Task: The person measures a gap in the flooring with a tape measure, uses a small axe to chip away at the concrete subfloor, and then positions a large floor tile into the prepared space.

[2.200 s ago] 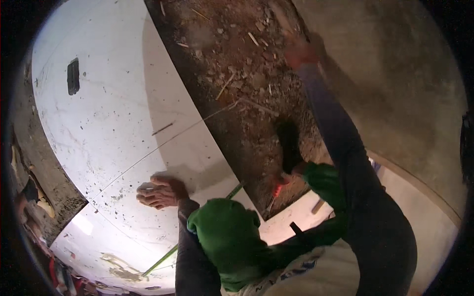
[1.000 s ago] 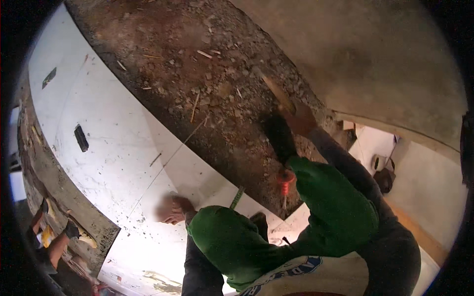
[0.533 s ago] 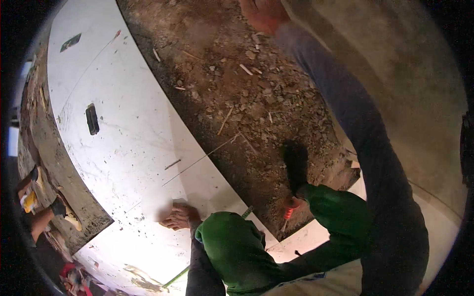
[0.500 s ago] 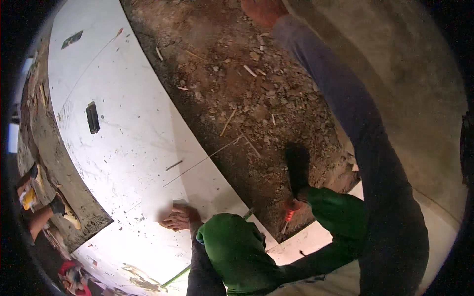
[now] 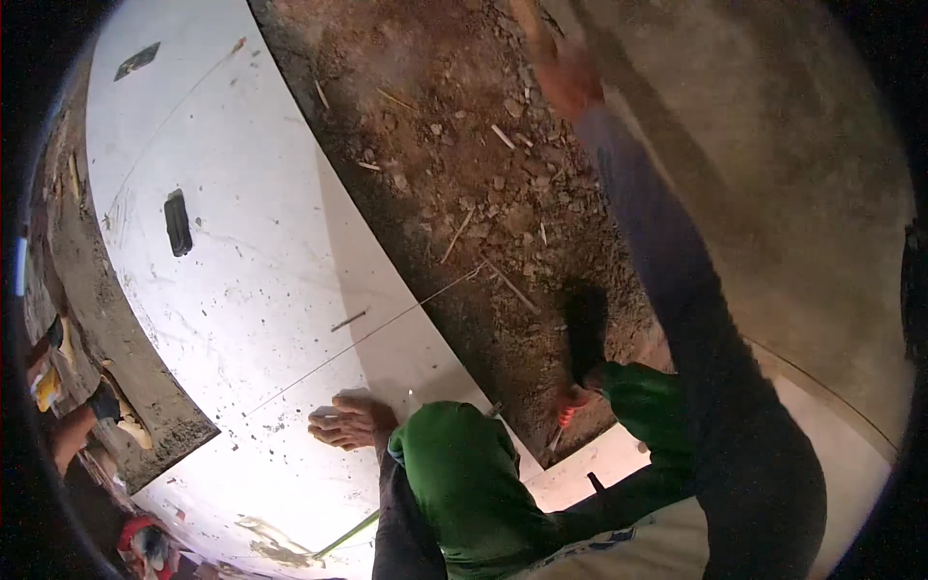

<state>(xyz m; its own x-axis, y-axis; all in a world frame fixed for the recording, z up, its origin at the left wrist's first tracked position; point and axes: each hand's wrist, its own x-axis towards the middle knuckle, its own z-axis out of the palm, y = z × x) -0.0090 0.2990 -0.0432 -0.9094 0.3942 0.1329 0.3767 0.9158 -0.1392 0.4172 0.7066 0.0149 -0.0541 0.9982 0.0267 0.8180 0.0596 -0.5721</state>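
Note:
My right hand (image 5: 568, 82), blurred, reaches up to the far right edge of the rubble strip (image 5: 454, 145) beside the grey concrete surface, closed on a long pale wooden piece (image 5: 528, 27). My left hand (image 5: 350, 422) rests with fingers apart on the white marble-look tile (image 5: 251, 242), just left of my green-clad knee (image 5: 452, 464). A red-handled tool (image 5: 567, 414) lies near my bent leg at the lower end of the rubble. A green strip (image 5: 343, 536) crosses the tile below my left hand, and a thin line runs across the tile onto the rubble.
A co-worker's lower legs (image 5: 72, 430) and sandalled feet stand on a rough mortar strip (image 5: 164, 406) at the left. Something red (image 5: 135, 536) is at lower left. A smooth concrete surface (image 5: 773, 174) fills the upper right. A dark rectangular patch (image 5: 177, 222) marks the tile.
My right hand moved down toward my knee, swung far up, and has now come slightly down and rightward with the wooden piece. My left hand stays on the tile.

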